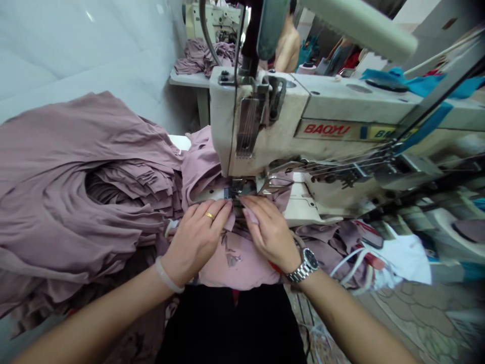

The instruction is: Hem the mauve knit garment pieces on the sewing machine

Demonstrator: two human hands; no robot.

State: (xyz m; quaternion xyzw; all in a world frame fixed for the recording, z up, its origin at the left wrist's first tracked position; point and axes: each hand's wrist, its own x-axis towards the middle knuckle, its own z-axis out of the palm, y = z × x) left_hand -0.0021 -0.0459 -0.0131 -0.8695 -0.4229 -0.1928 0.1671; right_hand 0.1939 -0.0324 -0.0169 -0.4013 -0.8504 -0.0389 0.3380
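My left hand, with a gold ring and a pale bangle, is closed with its fingertips on mauve fabric just left of the presser foot. To the right of the foot, my right hand, wearing a metal watch, pinches the fabric between thumb and fingers. The fabric edge under the needle area is mostly hidden by my fingers. Behind my left hand, the mauve garment curves around the bed of the sewing machine. Several threads run down the machine's head.
A large pile of mauve fabric pieces lies at the left. Pink cloth covers my lap. A white face mask and a phone are at the right. Another machine and a person are behind.
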